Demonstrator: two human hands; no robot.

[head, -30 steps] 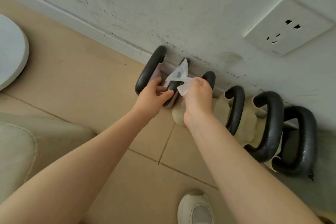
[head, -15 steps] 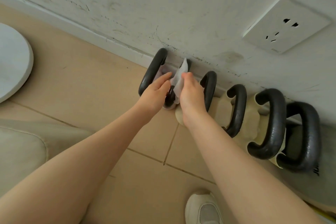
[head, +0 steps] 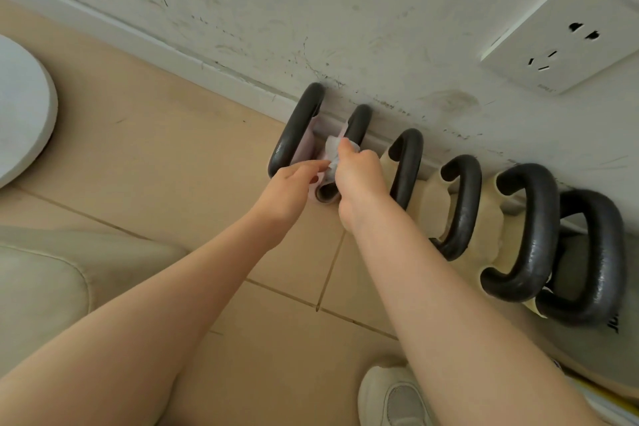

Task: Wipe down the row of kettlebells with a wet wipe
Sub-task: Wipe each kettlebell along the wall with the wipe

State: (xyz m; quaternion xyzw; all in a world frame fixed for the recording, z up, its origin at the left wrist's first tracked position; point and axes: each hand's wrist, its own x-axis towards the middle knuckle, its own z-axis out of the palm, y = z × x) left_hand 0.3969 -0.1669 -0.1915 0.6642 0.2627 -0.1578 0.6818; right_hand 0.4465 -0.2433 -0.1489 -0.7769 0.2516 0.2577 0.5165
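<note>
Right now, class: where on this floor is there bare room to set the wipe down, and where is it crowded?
Free: the tan tiles between the white round base and the leftmost kettlebell. Crowded: the kettlebells along the wall stand close together, and the left hand and right hand, pinching the wet wipe, fill the gap there.

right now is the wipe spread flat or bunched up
Bunched up: the wet wipe is crumpled, pinched in the right hand.
</note>
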